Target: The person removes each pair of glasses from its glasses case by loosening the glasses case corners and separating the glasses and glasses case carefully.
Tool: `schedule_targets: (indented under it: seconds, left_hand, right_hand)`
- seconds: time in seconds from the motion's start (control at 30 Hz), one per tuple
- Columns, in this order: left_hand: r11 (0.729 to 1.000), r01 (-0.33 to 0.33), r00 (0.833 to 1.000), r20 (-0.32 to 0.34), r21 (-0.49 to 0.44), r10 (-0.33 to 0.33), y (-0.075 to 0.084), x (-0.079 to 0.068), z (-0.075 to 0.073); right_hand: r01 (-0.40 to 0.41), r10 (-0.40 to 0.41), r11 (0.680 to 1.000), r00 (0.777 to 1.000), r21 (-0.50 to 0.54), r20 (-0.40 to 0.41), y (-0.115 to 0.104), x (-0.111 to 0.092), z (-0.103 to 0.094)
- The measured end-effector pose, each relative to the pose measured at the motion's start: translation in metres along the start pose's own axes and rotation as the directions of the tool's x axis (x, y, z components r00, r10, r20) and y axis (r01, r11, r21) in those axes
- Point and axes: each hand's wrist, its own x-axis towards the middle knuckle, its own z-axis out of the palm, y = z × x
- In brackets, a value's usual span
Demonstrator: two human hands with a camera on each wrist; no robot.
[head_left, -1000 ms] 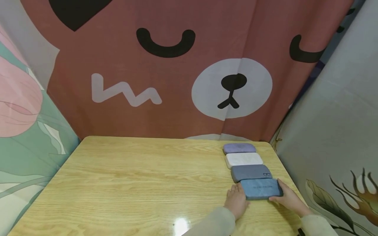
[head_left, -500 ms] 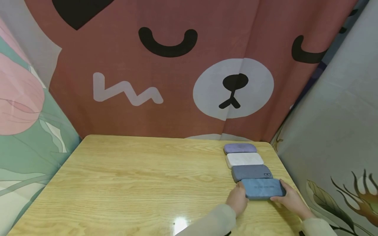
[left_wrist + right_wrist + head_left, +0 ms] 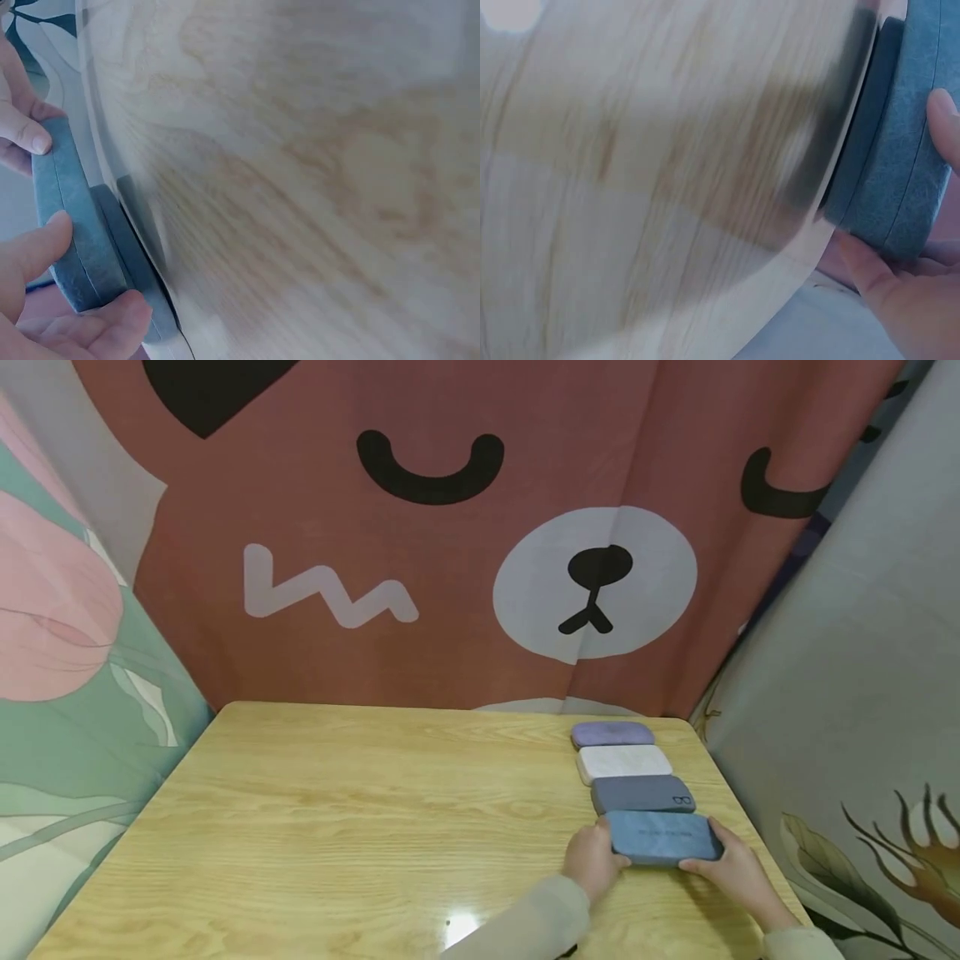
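Both hands hold a blue glasses case point(image 3: 663, 837) at the right side of the table. My left hand point(image 3: 592, 862) grips its left end, thumb on the front side and fingers round the end. At the other end, my right hand point(image 3: 738, 868) grips the case likewise with thumb and fingers. Just behind it lies a grey-blue glasses case point(image 3: 637, 794) with a small spectacles print. In the left wrist view the blue case point(image 3: 75, 217) shows its seam; whether its underside touches the table I cannot tell.
Farther back in the same row lie a white case point(image 3: 625, 762) and a purple case point(image 3: 612, 734). The wooden table point(image 3: 337, 810) stretches to the left. Printed curtains point(image 3: 450, 668) hang behind and at both sides.
The blue case has shifted slightly left relative to the grey-blue one. My left fingers, earlier laid along its left end, now grip it. The right hand keeps its grip.
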Motion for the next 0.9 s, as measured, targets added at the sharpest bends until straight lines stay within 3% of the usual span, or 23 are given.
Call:
schedule_targets:
  seconds: [0.4,0.9]
  left_hand:
    - [0.989,0.027,0.999,-0.017,-0.147,-0.029,-0.015,-0.006,-0.020]
    - [0.977,0.066,0.998,-0.006,-0.202,-0.069,-0.034,-0.016,-0.034]
  right_hand:
    - [-0.008,0.010,1.000,0.998,0.029,-0.057,-0.021,-0.008,0.018]
    - [0.022,-0.022,1.000,0.995,0.008,-0.098,-0.040,-0.014,0.035]
